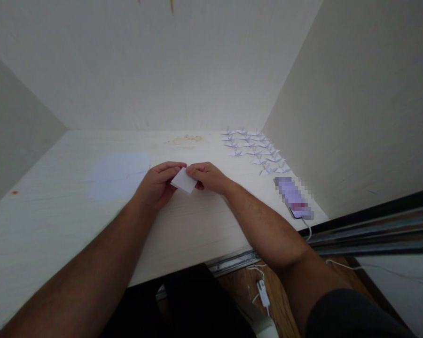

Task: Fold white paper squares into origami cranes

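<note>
Between my hands, above the pale tabletop (190, 234), is a small folded square of white paper (184, 181), turned so a corner points toward me. My left hand (159, 183) grips its left side, thumb on top and fingers underneath. On the right, my right hand (208, 177) pinches the upper right edge with the thumb lying over the paper. Most of the fingers beneath the paper are hidden. White sheets of paper (116, 176) lie flat on the table to the left of my left hand.
Several white paper cranes (254, 148) stand in rows at the back right, by the wall. A phone (292, 197) with a white cable (307, 230) lies near the right edge. Below, a white power strip (262, 293) rests on the wooden floor. Walls close in the table's back and sides.
</note>
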`<state>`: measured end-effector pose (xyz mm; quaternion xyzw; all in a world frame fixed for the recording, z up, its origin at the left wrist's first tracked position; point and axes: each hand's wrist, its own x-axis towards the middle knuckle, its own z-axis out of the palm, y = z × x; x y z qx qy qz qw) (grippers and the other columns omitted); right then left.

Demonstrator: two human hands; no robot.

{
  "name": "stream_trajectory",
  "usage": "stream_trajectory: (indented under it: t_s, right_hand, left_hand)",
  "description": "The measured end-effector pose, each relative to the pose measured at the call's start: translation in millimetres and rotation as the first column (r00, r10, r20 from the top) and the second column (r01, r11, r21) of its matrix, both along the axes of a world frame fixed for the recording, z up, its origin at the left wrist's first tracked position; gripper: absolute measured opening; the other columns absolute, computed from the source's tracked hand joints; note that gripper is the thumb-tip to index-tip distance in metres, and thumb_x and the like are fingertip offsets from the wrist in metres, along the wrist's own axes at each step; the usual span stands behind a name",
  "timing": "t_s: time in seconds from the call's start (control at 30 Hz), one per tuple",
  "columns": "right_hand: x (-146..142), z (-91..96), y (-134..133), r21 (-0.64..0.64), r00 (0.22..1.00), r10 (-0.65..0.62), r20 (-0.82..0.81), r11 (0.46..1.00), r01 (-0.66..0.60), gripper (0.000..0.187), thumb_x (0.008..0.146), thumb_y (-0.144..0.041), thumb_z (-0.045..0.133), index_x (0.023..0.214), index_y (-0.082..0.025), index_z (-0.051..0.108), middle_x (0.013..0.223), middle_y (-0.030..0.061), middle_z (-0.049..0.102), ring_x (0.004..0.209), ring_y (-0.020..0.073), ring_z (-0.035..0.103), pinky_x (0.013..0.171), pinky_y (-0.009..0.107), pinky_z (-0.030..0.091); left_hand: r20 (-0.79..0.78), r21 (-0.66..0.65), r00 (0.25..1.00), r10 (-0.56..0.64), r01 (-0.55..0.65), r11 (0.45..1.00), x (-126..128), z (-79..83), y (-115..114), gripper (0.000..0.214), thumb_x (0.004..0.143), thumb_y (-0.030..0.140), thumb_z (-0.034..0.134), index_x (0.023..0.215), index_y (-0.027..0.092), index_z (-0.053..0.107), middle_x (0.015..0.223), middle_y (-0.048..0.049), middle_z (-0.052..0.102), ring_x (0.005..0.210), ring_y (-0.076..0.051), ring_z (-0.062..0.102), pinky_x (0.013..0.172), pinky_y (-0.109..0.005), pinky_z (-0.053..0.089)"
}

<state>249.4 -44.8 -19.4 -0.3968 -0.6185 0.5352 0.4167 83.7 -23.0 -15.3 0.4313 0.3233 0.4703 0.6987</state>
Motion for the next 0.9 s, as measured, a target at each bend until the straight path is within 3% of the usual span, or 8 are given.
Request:
stream_trajectory:
  t_s: [0.13, 0.27, 0.33, 0.4, 0.5, 0.67, 0.77, 0.9]
  right_hand:
    - [0.2, -7.9, 2.0, 0.094, 0.99, -0.062, 0.125, 0.994, 0.051, 0.041, 0.088, -0.053, 0.052, 0.066, -0.019, 0.052, 0.051, -0.0061, 0.046, 0.045, 0.007, 0.041, 0.043, 0.019, 0.031]
    - [-0.1, -5.4, -2.4, 0.307, 0.917, -0.317, 0.242, 0.921, 0.238, 0.033, 0.087, -0.048, 0.056, 0.075, -0.018, 0.06, 0.063, -0.0027, 0.056, 0.057, 0.0092, 0.049, 0.053, 0.021, 0.037]
    - [-0.7, -2.7, -5.6, 0.413, 0.88, -0.392, 0.267, 0.872, 0.263, 0.032, 0.082, -0.049, 0.063, 0.091, -0.018, 0.063, 0.079, 0.0013, 0.064, 0.068, 0.0117, 0.055, 0.06, 0.024, 0.042]
    - [-1.9, -0.8, -8.3, 0.491, 0.867, -0.407, 0.288, 0.84, 0.231, 0.047, 0.075, -0.052, 0.071, 0.107, -0.019, 0.062, 0.1, 0.0062, 0.067, 0.081, 0.0151, 0.06, 0.066, 0.026, 0.046]
    - [-4.4, -0.7, -10.2, 0.564, 0.842, -0.422, 0.335, 0.806, 0.179, 0.065, 0.067, -0.052, 0.078, 0.12, -0.02, 0.059, 0.115, 0.01, 0.065, 0.093, 0.0195, 0.061, 0.072, 0.03, 0.049]
    - [-3.6, -2.5, -8.1, 0.604, 0.741, -0.514, 0.433, 0.775, 0.184, 0.021, 0.086, -0.033, 0.06, 0.1, -0.019, 0.068, 0.092, 0.0044, 0.071, 0.081, 0.0157, 0.062, 0.072, 0.027, 0.045]
    - [-0.1, -2.0, -6.0, 0.596, 0.658, -0.6, 0.456, 0.755, 0.275, 0.021, 0.089, -0.03, 0.053, 0.083, -0.018, 0.07, 0.072, 0.0006, 0.068, 0.066, 0.0136, 0.058, 0.064, 0.026, 0.041]
    - [2.2, 0.1, -4.4, 0.551, 0.678, -0.606, 0.416, 0.761, 0.342, 0.021, 0.086, -0.03, 0.056, 0.076, -0.017, 0.07, 0.063, -0.0015, 0.064, 0.059, 0.0119, 0.054, 0.058, 0.024, 0.036]
  left_hand:
    - [-0.06, 0.025, 0.996, 0.063, -0.061, 0.998, 4.6, -0.6, -0.6, 0.015, 0.059, 0.021, 0.076, 0.071, 0.016, 0.072, 0.065, -0.0032, 0.065, 0.058, -0.013, 0.057, 0.054, -0.026, 0.045]
    - [-0.161, 0.133, 0.97, 0.182, -0.161, 0.978, 6.7, -5.6, -0.2, 0.015, 0.06, 0.025, 0.074, 0.072, 0.016, 0.072, 0.062, -0.0015, 0.064, 0.055, -0.012, 0.055, 0.053, -0.025, 0.042]
    - [-0.266, 0.252, 0.908, 0.325, -0.26, 0.932, 6.0, -7.5, 0.6, 0.015, 0.065, 0.026, 0.071, 0.076, 0.017, 0.074, 0.063, -0.0007, 0.065, 0.054, -0.011, 0.053, 0.052, -0.024, 0.04]
    - [-0.365, 0.372, 0.811, 0.457, -0.323, 0.87, 4.7, -6.9, 0.8, 0.016, 0.068, 0.025, 0.067, 0.079, 0.017, 0.075, 0.065, -0.0006, 0.067, 0.055, -0.011, 0.053, 0.052, -0.023, 0.04]
    - [-0.454, 0.481, 0.703, 0.547, -0.323, 0.815, 3.7, -3.0, -0.8, 0.017, 0.07, 0.022, 0.063, 0.081, 0.017, 0.076, 0.068, -0.0012, 0.07, 0.059, -0.011, 0.057, 0.055, -0.022, 0.043]
    - [-0.496, 0.51, 0.706, 0.506, -0.235, 0.827, 4.9, -2.2, -3.3, 0.019, 0.072, 0.024, 0.063, 0.085, 0.016, 0.076, 0.069, -0.0019, 0.071, 0.059, -0.012, 0.059, 0.055, -0.023, 0.045]
    - [-0.504, 0.489, 0.729, 0.463, -0.201, 0.849, 5.1, -3.9, -3.5, 0.019, 0.072, 0.025, 0.064, 0.085, 0.016, 0.076, 0.07, -0.0026, 0.072, 0.06, -0.013, 0.061, 0.055, -0.023, 0.045]
    - [-0.523, 0.461, 0.755, 0.395, -0.139, 0.876, 4.1, -3.1, -3.7, 0.018, 0.069, 0.025, 0.066, 0.082, 0.015, 0.074, 0.071, -0.003, 0.072, 0.062, -0.014, 0.062, 0.056, -0.023, 0.046]
